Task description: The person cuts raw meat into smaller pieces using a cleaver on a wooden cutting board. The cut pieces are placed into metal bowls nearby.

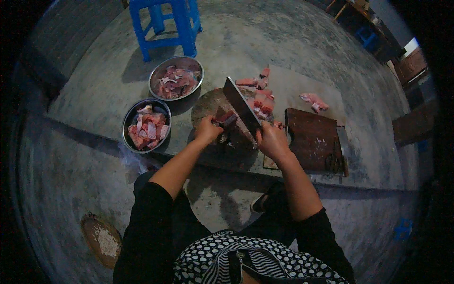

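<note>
My right hand (273, 140) grips a broad cleaver (243, 104), its dark blade slanting up and left above the round wooden chopping block (204, 106). On the block lies a large scaly piece of fish (237, 126), partly covered by the blade. My left hand (207, 132) holds this piece by its left end. Cut fish chunks (262, 101) are heaped just beyond the cleaver, to the right of the block. To the left stand two metal bowls: the nearer bowl (123, 131) contains pink chunks, and the farther bowl (202, 74) contains thinner pieces.
Right of the block lies a brown wooden board (308, 135), with scissors (331, 161) and another blade (342, 140) at its right side. Beyond it is a loose fish piece (314, 101). A blue plastic stool (165, 42) stands behind the bowls. A concrete step edge (354, 186) crosses before me.
</note>
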Tool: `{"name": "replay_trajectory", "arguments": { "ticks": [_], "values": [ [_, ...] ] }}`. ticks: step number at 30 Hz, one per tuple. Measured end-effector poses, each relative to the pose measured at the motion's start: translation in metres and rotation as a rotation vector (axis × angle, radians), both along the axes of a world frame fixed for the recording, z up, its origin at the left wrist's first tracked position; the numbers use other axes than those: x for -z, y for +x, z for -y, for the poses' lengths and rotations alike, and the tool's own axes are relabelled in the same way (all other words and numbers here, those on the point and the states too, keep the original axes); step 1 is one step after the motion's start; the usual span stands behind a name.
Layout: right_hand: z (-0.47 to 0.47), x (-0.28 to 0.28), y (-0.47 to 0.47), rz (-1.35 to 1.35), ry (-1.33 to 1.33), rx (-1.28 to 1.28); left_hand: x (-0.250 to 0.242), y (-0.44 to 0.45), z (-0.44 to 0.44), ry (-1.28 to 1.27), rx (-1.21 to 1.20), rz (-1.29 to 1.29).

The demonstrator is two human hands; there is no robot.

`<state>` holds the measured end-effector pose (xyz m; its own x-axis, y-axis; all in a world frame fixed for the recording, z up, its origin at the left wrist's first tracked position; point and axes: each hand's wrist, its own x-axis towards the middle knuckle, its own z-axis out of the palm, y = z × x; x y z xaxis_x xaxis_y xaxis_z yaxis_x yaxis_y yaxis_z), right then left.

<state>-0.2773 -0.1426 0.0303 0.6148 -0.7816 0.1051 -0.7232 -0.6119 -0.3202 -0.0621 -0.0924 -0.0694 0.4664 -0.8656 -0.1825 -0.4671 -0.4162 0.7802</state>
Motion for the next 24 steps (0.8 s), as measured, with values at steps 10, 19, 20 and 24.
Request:
{"name": "replay_trajectory", "arguments": {
  "ticks": [10,19,20,24],
  "values": [
    [0.010,0.012,-0.003,-0.025,0.239,0.086,-0.001,-0.010,0.001,-0.054,-0.036,0.132],
    [0.014,0.019,-0.007,-0.019,0.260,0.103,-0.011,-0.015,0.003,-0.157,-0.034,0.263],
    [0.015,0.020,-0.007,-0.011,0.252,0.093,-0.011,-0.014,0.004,-0.154,-0.028,0.271],
    [0.012,0.015,-0.009,-0.001,0.209,0.100,-0.009,-0.011,0.007,-0.020,-0.007,0.255]
  ]
}}
